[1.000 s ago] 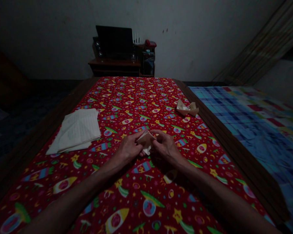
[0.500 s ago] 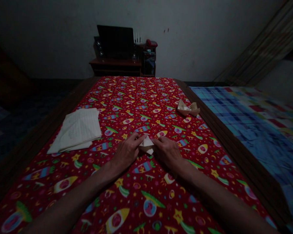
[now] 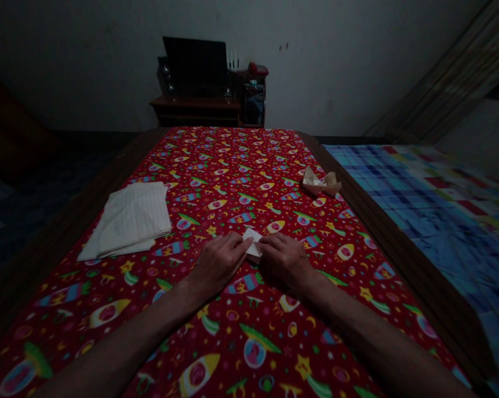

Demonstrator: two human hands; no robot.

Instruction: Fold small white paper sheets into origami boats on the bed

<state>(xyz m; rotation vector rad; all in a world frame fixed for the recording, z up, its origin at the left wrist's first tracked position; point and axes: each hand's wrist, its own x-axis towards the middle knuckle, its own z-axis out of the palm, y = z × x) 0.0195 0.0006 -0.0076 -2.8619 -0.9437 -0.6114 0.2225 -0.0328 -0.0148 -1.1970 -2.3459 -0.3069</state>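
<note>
Between my two hands is a small folded piece of white paper (image 3: 253, 246), low over the red cloth or resting on it. My left hand (image 3: 221, 257) grips its left side, the thumb laid on the paper's face. On the right side my right hand (image 3: 286, 255) pinches it with curled fingers. Part of the paper is hidden behind the fingers. Off to the left lies a stack of paper sheets (image 3: 133, 218) with uneven edges. Farther out on the right sits a folded paper boat-like shape (image 3: 322, 182), brownish outside with pale bits inside.
A red cloth printed with rockets and stars (image 3: 233, 166) covers the dark wooden surface (image 3: 382, 251). At the far end a desk (image 3: 195, 105) carries a black monitor (image 3: 195, 66) and a red telephone (image 3: 258, 69). Blue plaid bedding (image 3: 369, 188) spreads at right.
The paper's raised peak now looks flatter, with my left thumb moved down across it. My fingers have shifted slightly on both sides. The view has tilted a little.
</note>
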